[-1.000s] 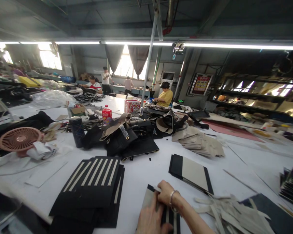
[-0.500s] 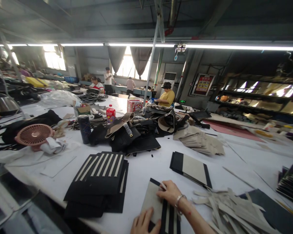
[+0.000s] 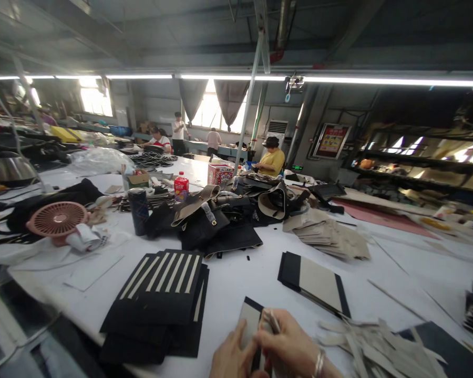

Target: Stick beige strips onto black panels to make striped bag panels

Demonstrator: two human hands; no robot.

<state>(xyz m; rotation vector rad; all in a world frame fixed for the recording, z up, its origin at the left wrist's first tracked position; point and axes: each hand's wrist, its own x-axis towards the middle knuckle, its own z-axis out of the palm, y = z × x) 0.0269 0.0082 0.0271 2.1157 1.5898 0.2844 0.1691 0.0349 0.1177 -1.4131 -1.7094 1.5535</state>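
Left hand [image 3: 230,353] lay spread on grey-and-black panel [image 3: 249,314] — right hand [image 3: 289,338] pinched pale strip [image 3: 274,320] over it — striped black panels [image 3: 161,307] stacked leftward on counter [image 3: 232,278].

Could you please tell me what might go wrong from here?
The left hand and right hand partly cover the black-edged, pale-grey flat panel, so it could shift unnoticed. The silver-coloured bangle might snag the loose pale-grey strips nearby. The uneven stack of black, pale-striped panels, near the edge of the white table, might slide.
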